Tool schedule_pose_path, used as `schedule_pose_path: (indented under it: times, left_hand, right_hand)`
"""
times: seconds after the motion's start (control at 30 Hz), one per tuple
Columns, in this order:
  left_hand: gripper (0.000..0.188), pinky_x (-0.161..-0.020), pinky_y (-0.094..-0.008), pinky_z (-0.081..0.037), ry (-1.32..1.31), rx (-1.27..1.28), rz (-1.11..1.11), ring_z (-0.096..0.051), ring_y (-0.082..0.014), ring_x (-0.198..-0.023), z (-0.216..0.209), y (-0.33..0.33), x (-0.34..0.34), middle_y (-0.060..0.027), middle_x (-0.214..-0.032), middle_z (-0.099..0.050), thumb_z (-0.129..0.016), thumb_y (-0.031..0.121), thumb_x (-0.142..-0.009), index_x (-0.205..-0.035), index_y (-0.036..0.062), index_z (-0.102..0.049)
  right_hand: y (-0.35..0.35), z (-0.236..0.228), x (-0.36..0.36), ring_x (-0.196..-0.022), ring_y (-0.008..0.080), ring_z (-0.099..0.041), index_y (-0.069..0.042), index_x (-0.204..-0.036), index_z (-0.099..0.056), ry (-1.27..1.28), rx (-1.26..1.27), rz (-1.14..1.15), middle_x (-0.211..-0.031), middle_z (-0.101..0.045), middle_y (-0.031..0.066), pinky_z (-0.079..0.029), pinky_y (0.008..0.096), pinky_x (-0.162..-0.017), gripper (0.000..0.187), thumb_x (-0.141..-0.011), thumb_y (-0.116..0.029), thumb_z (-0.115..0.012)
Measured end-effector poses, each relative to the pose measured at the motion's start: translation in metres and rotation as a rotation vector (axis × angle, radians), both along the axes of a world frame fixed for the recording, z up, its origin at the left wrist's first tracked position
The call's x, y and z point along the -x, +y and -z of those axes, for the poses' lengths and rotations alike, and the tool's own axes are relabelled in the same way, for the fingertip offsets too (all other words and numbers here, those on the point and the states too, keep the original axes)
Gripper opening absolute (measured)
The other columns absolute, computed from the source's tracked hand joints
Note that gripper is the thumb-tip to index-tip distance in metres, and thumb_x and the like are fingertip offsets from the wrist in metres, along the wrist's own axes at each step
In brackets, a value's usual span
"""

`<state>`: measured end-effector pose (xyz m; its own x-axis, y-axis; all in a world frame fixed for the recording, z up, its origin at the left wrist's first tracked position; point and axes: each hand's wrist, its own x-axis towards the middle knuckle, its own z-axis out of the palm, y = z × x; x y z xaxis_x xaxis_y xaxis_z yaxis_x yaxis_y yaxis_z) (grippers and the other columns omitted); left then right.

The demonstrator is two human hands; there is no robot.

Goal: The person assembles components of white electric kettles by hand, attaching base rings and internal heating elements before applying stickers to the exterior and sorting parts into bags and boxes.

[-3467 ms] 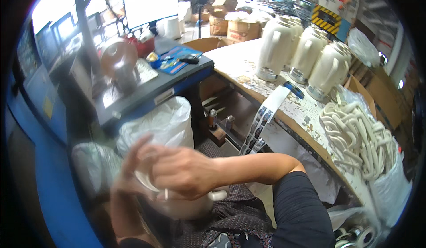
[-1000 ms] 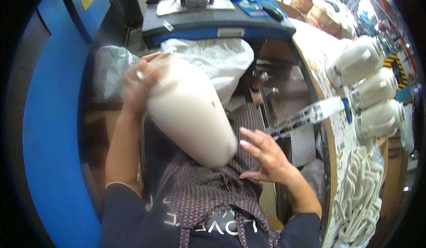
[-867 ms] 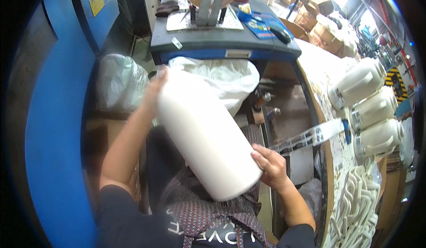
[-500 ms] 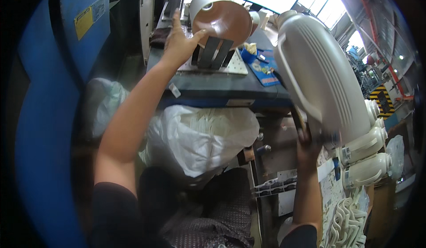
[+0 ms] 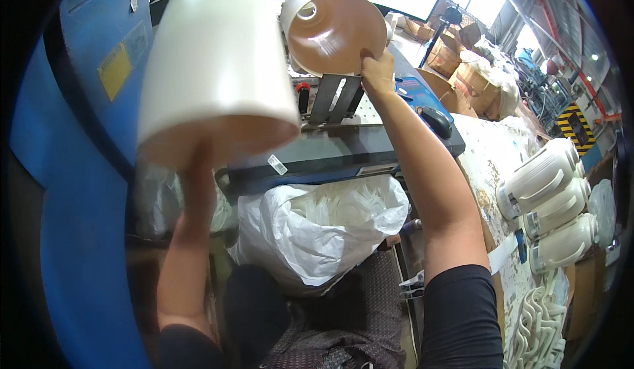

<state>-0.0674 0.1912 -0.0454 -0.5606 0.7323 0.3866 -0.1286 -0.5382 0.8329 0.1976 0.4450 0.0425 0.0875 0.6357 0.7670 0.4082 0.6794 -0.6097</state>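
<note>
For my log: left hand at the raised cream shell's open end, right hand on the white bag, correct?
The right hand is wrong: the head view shows it at the rim of the other shell. The left hand is as stated.

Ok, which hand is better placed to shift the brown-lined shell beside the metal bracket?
Probably the right hand: it touches the brown-lined shell at its rim. The left hand looks occupied, reaching up into the open end of the big white shell off to the left.

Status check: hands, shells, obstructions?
Left hand inside open end of cream shell, grip hidden. Right hand gripping rim of second shell. Metal bracket in front of that rim.
</note>
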Motion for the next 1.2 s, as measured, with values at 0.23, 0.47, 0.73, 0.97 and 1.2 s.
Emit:
schedule_pose_path:
  times: [0.23, 0.47, 0.73, 0.97, 1.2]
  left_hand:
    - [0.042, -0.098, -0.0396, -0.046, -0.127, 0.233, 0.018, -0.054, -0.0227, -0.116, 0.055, -0.152, -0.023, -0.0112, -0.127, -0.055, -0.062, 0.018, -0.093, -0.129, -0.0008, -0.053]
    - [0.041, -0.096, -0.041, -0.047, -0.164, 0.315, 0.063, -0.056, -0.0245, -0.115, 0.077, -0.218, -0.049, -0.0138, -0.126, -0.056, -0.06, 0.021, -0.093, -0.127, 0.0, -0.055]
    - [0.041, -0.094, -0.0426, -0.048, -0.147, 0.307, 0.068, -0.057, -0.0265, -0.114, 0.067, -0.268, -0.056, -0.0167, -0.124, -0.057, -0.058, 0.025, -0.093, -0.126, 0.0008, -0.056]
    - [0.041, -0.092, -0.044, -0.049, -0.019, 0.298, 0.131, -0.059, -0.0283, -0.113, 0.041, -0.265, -0.081, -0.0193, -0.123, -0.058, -0.055, 0.028, -0.093, -0.124, 0.0015, -0.058]
    - [0.042, -0.09, -0.0454, -0.051, 0.12, 0.309, 0.208, -0.06, -0.0301, -0.112, 0.021, -0.253, -0.13, -0.0219, -0.122, -0.06, -0.053, 0.032, -0.093, -0.123, 0.0023, -0.059]
  right_hand:
    - [-0.027, -0.025, -0.028, -0.099, 0.041, -0.064, -0.018, -0.126, -0.059, -0.516, 0.04, 0.073, -0.1, -0.068, 0.0224, -0.049, 0.0484, -0.085, 0.042, -0.084, -0.018, -0.06]
    - [-0.035, -0.044, -0.034, -0.099, 0.0361, -0.066, -0.014, -0.136, -0.049, -0.655, 0.159, 0.254, -0.107, -0.068, 0.0199, -0.05, 0.0461, -0.085, 0.055, -0.086, -0.028, -0.065]
    - [-0.298, -0.02, -0.067, -0.099, 0.0212, -0.062, -0.008, -0.132, -0.05, -0.328, 0.274, -0.828, -0.106, -0.064, 0.0112, -0.048, 0.035, -0.095, 0.069, -0.072, -0.016, -0.083]
    - [-0.479, 0.079, -0.148, -0.103, 0.0187, -0.068, -0.005, -0.132, -0.058, -0.013, 0.244, -0.494, -0.117, -0.069, 0.0148, -0.052, 0.0296, -0.091, 0.046, -0.089, -0.015, -0.067]
    - [-0.558, 0.152, -0.227, -0.104, 0.0257, -0.067, -0.011, -0.117, -0.071, -0.082, 0.199, -0.315, -0.112, -0.071, 0.0102, -0.053, 0.0345, -0.091, 0.031, -0.086, -0.015, -0.068]
